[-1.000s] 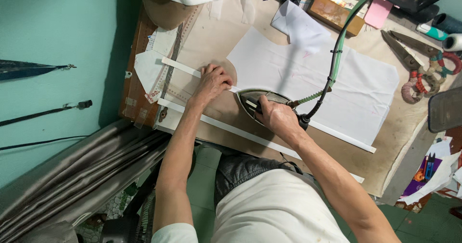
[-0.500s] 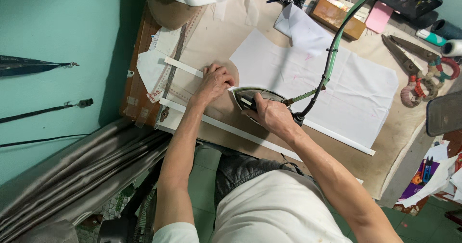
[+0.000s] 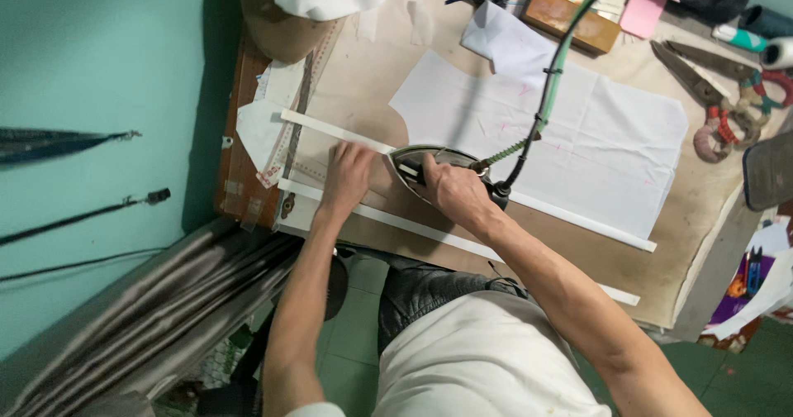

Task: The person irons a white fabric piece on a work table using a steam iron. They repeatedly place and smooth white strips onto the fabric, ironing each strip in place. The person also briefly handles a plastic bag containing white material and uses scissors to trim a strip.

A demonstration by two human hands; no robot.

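Iron [image 3: 429, 162] sitting on a white strip [image 3: 330, 128], right hand [image 3: 453, 192] wrapping tight around its handle, left hand [image 3: 347, 177] lying spread flat, pressing the strip on the surface [image 3: 363, 70].

Your iron [image 3: 429, 165] sits flat on its soleplate on the tabletop [image 3: 363, 78], its pointed metal nose aimed left and a green cord [image 3: 552, 82] arching up from its rear. Its tip meets the upper white fabric strip [image 3: 330, 130], a long, narrow band running diagonally. A second white strip [image 3: 396, 223] lies parallel, nearer you, just beside the iron.
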